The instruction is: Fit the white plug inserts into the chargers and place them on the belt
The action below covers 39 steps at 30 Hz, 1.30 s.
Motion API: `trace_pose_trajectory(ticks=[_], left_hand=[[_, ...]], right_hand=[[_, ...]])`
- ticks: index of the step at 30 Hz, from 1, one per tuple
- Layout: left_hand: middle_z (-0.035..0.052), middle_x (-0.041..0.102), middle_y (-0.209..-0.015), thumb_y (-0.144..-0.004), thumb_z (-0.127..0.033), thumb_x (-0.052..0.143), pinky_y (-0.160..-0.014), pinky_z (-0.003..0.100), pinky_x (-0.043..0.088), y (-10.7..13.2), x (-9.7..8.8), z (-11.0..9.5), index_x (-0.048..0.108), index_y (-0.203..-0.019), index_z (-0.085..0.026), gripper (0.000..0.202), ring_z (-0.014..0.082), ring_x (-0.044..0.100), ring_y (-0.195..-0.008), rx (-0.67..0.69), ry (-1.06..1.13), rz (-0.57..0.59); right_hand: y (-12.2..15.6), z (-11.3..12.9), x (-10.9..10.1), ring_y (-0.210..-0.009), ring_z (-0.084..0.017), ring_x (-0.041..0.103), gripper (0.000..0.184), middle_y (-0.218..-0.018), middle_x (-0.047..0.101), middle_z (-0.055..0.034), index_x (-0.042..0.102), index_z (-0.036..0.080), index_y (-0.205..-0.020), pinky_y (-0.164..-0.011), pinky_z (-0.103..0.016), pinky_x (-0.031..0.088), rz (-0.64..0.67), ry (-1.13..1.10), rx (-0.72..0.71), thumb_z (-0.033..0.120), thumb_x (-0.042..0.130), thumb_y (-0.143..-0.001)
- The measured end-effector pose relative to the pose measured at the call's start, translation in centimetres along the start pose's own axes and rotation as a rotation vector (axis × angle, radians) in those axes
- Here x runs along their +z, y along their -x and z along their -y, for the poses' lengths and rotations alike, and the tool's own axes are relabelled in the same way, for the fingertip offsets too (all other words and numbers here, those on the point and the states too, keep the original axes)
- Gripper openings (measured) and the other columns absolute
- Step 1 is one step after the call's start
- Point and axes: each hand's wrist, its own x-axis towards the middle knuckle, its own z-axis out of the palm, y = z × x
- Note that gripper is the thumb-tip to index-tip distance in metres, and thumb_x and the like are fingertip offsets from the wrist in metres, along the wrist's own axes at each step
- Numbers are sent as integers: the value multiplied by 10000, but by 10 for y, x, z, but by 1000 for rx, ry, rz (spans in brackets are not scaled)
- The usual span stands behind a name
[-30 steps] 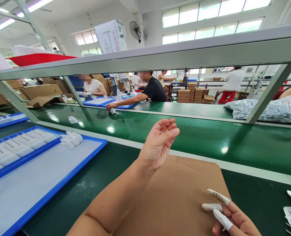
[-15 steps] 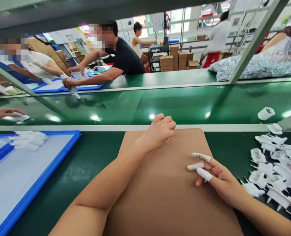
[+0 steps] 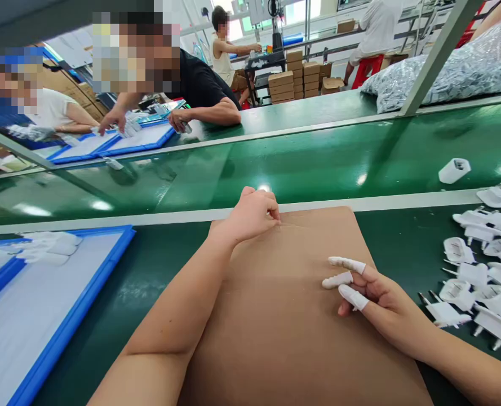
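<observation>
A brown cardboard sheet lies in front of me on the dark green bench. Over its far left part is my left hand, fingers curled and pinched together close to the cardboard. Whatever those fingertips hold, if anything, is too small or hidden to make out. My right hand hovers over or rests on the cardboard's right side, open, with its fingers apart and nothing in them. White finger covers sit on its thumb and two fingers. Beyond that hand lies a spread of white plug parts with pins.
At left is a blue-edged tray holding white pieces. A green conveyor belt runs past the bench, with a white plug housing on it. Across it, a person in black works beside blue trays.
My left hand has drawn back to the left, its fingers now lower at the cardboard. My right hand stays nearly still. The camera view has tilted, and the person across has pulled both arms back.
</observation>
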Motion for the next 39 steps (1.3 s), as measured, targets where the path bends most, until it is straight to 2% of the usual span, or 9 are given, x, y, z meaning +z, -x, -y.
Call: trace_pose_trajectory(ticks=[2,5,8,10,15,23,30,36,39], left_hand=[[47,686,-833,-744,-311,759,-837,386,401,-3,4,2,724,-681,-210,124,215,575,-805,-127,123,-55],[51,680,-792,-717,-431,834,-652,323,393,-6,16,7,722,-726,-195,262,200,578,-736,-298,304,-32],[41,668,-747,-640,-466,914,-587,299,376,-8,28,15,689,-745,-188,373,179,569,-674,-375,386,20],[39,670,-756,-601,-447,949,-570,289,372,-8,32,21,675,-754,-190,405,171,560,-664,-402,391,-8],[42,669,-758,-672,-420,917,-594,287,394,-13,36,28,670,-740,-183,350,162,552,-677,-448,397,-178],[35,675,-751,-683,-376,881,-601,271,399,-13,37,30,685,-755,-177,288,160,564,-681,-447,450,-201],[54,723,-846,-855,-391,679,-643,292,392,-19,41,39,763,-874,-189,219,168,553,-692,-484,585,-309],[60,718,-823,-748,-450,838,-823,306,447,-20,38,39,719,-697,-181,298,200,615,-879,-422,800,-502],[46,691,-782,-693,-555,899,-782,287,453,-20,34,40,692,-715,-179,430,164,602,-811,-355,1062,-518]], right_hand=[[0,0,-1,-726,-184,716,615,-1206,744,-139,535,244,-1438,-864,-433,621,-4,13,-1,602,637,-949],[0,-1,-1,-729,-187,720,608,-1203,747,-136,539,248,-1437,-866,-436,625,-16,27,-5,599,636,-950],[0,0,-1,-739,-190,725,604,-1205,747,-134,539,254,-1442,-865,-435,629,-15,40,-1,595,635,-953],[1,0,-1,-739,-192,726,609,-1203,748,-135,540,257,-1445,-867,-439,631,-13,50,6,601,635,-951],[1,1,-1,-737,-192,721,610,-1198,747,-134,538,257,-1444,-875,-442,629,-13,50,14,600,633,-949],[0,1,-1,-721,-195,725,605,-1183,758,-135,562,253,-1428,-842,-432,638,-30,41,0,589,659,-935],[1,2,-1,-737,-194,724,599,-1193,752,-139,537,243,-1439,-859,-434,624,-16,49,-6,578,636,-953],[0,1,-2,-738,-197,727,592,-1195,750,-137,550,245,-1428,-865,-444,626,-12,55,-18,580,643,-949],[0,-2,-3,-744,-197,729,610,-1200,747,-136,539,244,-1441,-880,-452,625,-9,66,-22,598,630,-952]])
